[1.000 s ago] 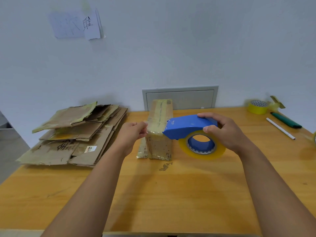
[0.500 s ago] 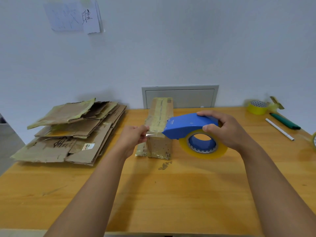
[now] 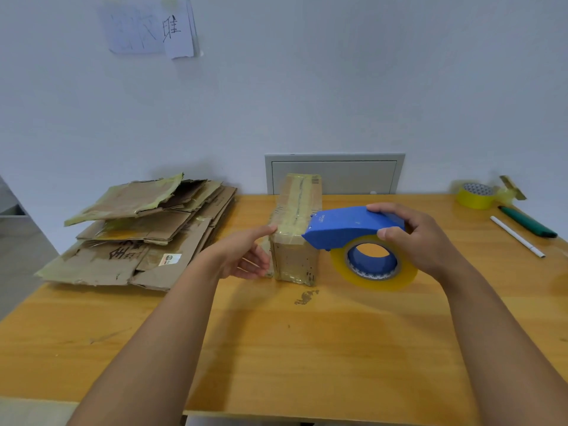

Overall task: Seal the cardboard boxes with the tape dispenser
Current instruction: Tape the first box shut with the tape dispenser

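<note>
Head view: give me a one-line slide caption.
Right hand holds the blue tape dispenser against the cardboard box while the left hand steadies its near corner.

head: one wide-angle view, worn on the person's head | faces forward and down over the table (image 3: 307, 348) toward the wall (image 3: 338, 87) | near: both forearms reach in from the bottom edge, hands mid-frame | edges curve with the lens | no second view to overlap
</note>
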`<state>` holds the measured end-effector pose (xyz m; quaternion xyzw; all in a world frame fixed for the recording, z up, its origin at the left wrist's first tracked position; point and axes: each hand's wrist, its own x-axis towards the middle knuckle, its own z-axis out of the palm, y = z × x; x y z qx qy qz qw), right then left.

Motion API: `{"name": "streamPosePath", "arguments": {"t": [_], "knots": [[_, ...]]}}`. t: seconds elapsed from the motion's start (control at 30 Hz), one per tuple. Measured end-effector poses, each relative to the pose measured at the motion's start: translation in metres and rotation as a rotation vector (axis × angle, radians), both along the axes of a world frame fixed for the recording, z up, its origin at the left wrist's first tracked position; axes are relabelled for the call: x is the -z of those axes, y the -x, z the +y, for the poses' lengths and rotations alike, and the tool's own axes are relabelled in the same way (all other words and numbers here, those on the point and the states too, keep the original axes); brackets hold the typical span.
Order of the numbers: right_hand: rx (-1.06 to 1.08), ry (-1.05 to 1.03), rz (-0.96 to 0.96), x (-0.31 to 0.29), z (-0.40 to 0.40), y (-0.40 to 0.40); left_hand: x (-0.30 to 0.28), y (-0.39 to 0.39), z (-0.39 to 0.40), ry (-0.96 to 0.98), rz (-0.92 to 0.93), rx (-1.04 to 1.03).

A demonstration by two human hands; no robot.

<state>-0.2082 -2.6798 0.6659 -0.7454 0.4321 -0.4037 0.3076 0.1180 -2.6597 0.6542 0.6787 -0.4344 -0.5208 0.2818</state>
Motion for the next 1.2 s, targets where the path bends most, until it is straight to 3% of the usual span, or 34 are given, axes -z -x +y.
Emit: {"name": "streamPosePath", "arguments": {"t": [0.07, 0.17, 0.27, 0.37, 0.5, 0.73, 1.2], "knots": [[-0.007, -0.003, -0.007, 0.002, 0.0, -0.002, 0.002, -0.003, 0.001, 0.012, -0.009, -0.019], [-0.011, -0.008, -0.018, 0.006, -0.001, -0.009, 0.008, 0.006, -0.006, 0.253, -0.17, -0.179], [-0.009, -0.009, -0.033, 0.009, -0.002, -0.016, 0.016, 0.019, -0.009, 0.72, -0.605, -0.254], [-0.006, -0.006, -0.056, 0.012, -0.003, -0.018, 0.026, 0.029, -0.001, 1.077, -0.919, -0.016], [-0.003, -0.008, -0.071, 0.016, -0.003, -0.018, 0.042, 0.04, 0.01, 1.071, -1.066, 0.19], [-0.005, -0.011, -0.099, 0.021, 0.0, -0.018, 0.043, 0.049, 0.01, 1.14, -1.199, 0.143], [-0.089, -0.024, -0.111, 0.026, 0.004, -0.02, 0.043, 0.049, -0.014, 1.078, -0.989, 0.172]]}}
